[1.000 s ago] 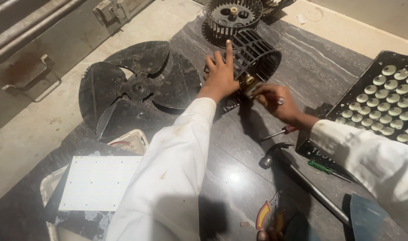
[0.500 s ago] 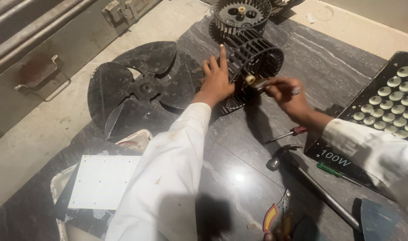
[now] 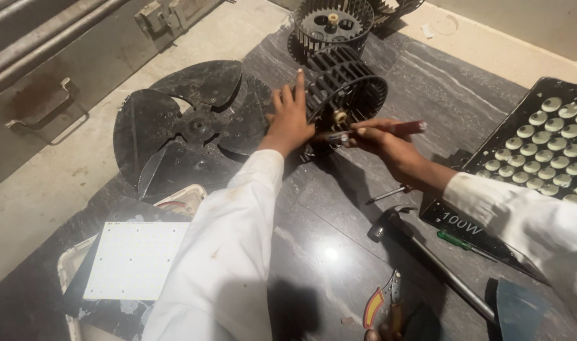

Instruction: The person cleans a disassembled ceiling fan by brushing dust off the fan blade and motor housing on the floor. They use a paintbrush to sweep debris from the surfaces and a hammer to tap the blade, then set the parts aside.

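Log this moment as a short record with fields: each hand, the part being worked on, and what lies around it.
left hand: pressed flat on the blower wheel, steadying it
right hand: grips a red-handled screwdriver, tip at the wheel's hub
blower wheel: black, lying on its side
nearby: fan blade, second wheel, hammer, LED panel
surface: dark stone floor

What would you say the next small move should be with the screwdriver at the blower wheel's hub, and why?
Probably seat the tip squarely in the hub and begin turning. The right hand holds the red-handled screwdriver level, its tip right at the hub, while the left hand braces the black blower wheel on its side against the floor.
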Demonstrator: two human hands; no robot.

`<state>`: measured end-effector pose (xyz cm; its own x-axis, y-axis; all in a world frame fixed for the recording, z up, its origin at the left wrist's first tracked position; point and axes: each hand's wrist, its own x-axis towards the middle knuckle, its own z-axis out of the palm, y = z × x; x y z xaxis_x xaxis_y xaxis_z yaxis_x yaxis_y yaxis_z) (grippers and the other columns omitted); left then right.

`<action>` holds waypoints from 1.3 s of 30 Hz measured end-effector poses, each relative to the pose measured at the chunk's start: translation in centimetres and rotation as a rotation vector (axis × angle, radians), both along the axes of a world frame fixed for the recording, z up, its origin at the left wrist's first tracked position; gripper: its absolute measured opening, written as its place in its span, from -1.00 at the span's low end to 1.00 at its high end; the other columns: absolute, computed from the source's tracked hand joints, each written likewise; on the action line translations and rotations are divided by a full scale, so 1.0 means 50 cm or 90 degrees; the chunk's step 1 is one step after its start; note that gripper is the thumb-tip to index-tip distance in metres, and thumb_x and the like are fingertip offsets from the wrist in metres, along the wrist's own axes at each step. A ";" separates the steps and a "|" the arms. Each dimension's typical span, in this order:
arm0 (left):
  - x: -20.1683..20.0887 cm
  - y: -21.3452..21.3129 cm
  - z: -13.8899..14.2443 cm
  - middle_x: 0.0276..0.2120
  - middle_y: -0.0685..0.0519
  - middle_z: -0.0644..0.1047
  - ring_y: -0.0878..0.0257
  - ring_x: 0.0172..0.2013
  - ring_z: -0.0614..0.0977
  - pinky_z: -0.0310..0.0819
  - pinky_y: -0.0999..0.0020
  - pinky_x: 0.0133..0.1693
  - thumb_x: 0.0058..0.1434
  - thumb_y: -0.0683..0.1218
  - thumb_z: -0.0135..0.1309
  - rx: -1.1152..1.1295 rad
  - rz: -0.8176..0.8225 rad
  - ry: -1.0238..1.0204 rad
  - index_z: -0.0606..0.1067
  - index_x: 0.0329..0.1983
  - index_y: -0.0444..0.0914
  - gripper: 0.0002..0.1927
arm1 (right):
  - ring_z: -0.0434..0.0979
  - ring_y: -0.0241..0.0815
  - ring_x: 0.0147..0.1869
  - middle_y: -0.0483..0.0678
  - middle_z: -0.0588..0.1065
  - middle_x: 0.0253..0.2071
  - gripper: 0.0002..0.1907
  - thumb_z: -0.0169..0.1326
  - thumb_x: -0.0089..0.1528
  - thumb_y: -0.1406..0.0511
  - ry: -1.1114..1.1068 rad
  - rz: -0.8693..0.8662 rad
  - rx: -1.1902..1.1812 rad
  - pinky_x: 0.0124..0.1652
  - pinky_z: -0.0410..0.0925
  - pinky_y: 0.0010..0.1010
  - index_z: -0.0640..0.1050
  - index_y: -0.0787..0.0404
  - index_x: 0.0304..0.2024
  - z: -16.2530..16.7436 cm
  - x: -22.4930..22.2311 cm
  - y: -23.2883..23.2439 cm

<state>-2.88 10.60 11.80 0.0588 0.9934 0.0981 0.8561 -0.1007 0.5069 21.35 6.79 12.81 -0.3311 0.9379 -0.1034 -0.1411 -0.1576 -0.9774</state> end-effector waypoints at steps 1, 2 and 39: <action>-0.003 0.003 -0.004 0.41 -0.29 -0.04 -0.46 0.40 -0.12 0.06 -0.67 0.13 0.00 -0.11 0.37 0.003 0.001 -0.003 -0.38 0.55 -0.02 0.32 | 0.65 -0.08 0.06 0.13 0.58 0.00 -0.84 0.01 0.33 0.44 -0.020 -0.007 0.044 0.16 0.48 -0.31 0.59 0.33 -0.09 0.002 0.005 -0.003; -0.003 0.007 -0.007 0.40 -0.29 -0.04 -0.45 0.40 -0.11 0.05 -0.68 0.13 0.02 -0.07 0.38 0.005 0.008 -0.017 -0.38 0.54 -0.02 0.32 | 0.65 -0.09 0.06 0.12 0.57 0.00 -0.84 0.00 0.34 0.44 -0.040 -0.015 0.086 0.15 0.47 -0.31 0.58 0.34 -0.09 0.003 0.008 -0.004; -0.051 -0.029 -0.021 0.40 -0.16 -0.01 -0.27 0.45 -0.11 -0.05 -0.72 0.16 0.06 -0.01 0.41 0.004 -0.010 -0.047 -0.37 0.52 0.01 0.30 | 0.66 0.01 0.03 0.25 0.57 -0.01 -0.83 0.03 0.31 0.47 0.039 0.021 -0.065 0.18 0.52 -0.29 0.57 0.41 -0.07 -0.037 -0.016 0.011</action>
